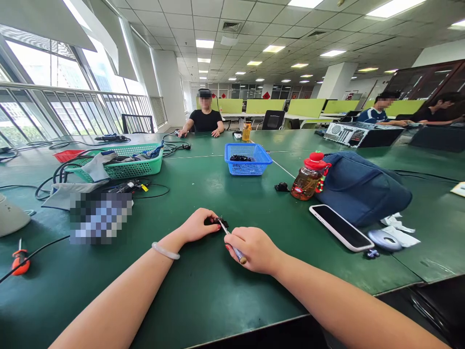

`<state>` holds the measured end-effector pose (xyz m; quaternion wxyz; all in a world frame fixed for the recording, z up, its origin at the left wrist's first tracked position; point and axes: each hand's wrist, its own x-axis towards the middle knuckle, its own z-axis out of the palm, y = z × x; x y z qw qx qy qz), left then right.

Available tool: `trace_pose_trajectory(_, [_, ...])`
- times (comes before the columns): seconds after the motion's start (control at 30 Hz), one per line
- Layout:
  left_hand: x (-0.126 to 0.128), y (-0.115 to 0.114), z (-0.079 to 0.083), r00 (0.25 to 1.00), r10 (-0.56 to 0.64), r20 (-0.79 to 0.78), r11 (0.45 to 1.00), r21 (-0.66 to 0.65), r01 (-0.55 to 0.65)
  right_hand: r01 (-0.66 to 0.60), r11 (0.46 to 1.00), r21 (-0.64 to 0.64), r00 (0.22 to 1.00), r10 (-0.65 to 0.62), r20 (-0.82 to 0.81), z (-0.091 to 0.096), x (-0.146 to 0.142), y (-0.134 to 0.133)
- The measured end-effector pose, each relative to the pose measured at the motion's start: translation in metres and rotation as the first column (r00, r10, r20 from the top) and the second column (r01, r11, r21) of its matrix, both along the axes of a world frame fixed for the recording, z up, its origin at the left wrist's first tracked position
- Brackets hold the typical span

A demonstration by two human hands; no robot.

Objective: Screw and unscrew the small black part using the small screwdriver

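Observation:
My left hand (199, 225) rests on the green table (203, 291) with its fingers closed on a small black part (218, 223). My right hand (254, 249) is closed round a thin silver tool (232, 242) whose tip touches that part. Both hands sit close together near the table's middle front. A pale bangle circles my left wrist.
A blue basket (248, 159), a green basket (123, 162), cables, a red-capped bottle (308, 177), a dark blue bag (359, 186), a phone (339, 227) and a red-handled screwdriver (20, 259) lie around. Another small black part (281, 186) sits beyond. Other people sit at the far side.

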<state>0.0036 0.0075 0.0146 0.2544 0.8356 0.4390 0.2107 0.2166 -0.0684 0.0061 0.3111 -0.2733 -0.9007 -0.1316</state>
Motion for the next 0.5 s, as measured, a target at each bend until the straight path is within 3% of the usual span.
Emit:
trace_pose_trajectory(0.23, [-0.0005, 0.0003, -0.0011, 1.0, -0.012, -0.023, 1.0, 0.025, 0.012, 0.036, 0.999, 0.002, 0.997, -0.036, -0.074, -0.0002, 0.0034, 0.0055])
trace_pose_trajectory(0.37, [-0.001, 0.0, -0.0021, 1.0, -0.003, -0.023, 1.0, 0.005, 0.003, -0.071, 0.997, -0.003, 0.985, 0.07, -0.156, 0.0031, 0.0078, 0.0044])
trace_pose_trajectory(0.5, [-0.0016, 0.0003, -0.0028, 1.0, -0.001, -0.022, 1.0, 0.013, 0.001, -0.121, 0.992, -0.044, 0.985, 0.115, -0.125, 0.0049, 0.0047, -0.0015])
